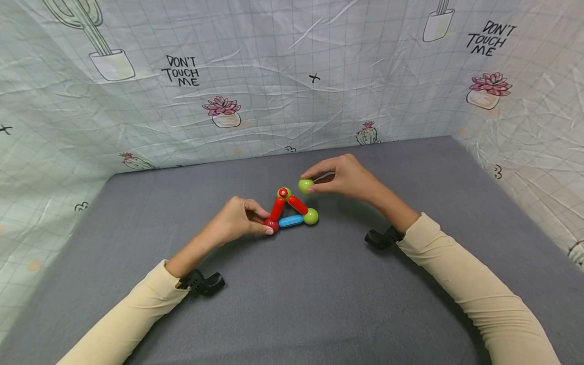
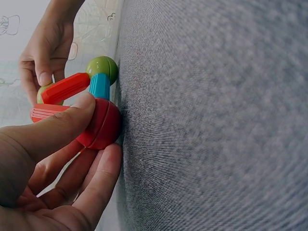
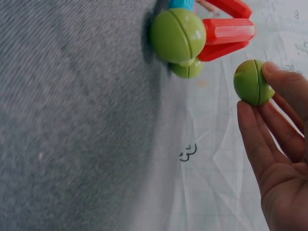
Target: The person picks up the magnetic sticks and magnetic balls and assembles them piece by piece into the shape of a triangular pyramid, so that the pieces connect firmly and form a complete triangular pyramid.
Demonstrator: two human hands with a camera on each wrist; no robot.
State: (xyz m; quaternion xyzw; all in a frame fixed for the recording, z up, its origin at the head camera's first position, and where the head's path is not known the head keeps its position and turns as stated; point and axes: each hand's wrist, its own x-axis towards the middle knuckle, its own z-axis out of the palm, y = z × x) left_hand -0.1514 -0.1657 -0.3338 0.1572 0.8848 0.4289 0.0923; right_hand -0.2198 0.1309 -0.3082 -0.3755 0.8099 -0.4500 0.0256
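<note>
A small frame of balls and ribbed rods stands on the grey table. My left hand [image 1: 234, 219] pinches its red ball [image 2: 103, 124] between thumb and fingers. A blue rod [image 1: 291, 221] joins that ball to a green ball [image 1: 311, 216]; another green ball [image 3: 188, 70] sits at the back. Red rods [image 3: 228, 31] rise from the balls, leaning inward with free upper ends. Up and to the right of the frame, my right hand [image 1: 349, 177] holds a loose green ball [image 3: 253, 83] in its fingertips, apart from the rods. The back ball is partly hidden under its rod in the head view.
The grey tabletop [image 1: 292, 304] spreads around the frame. Behind it hangs a wrinkled printed cloth [image 1: 274, 76], which also covers the sides. Black devices are strapped at the left wrist [image 1: 201, 283] and the right wrist [image 1: 382, 238].
</note>
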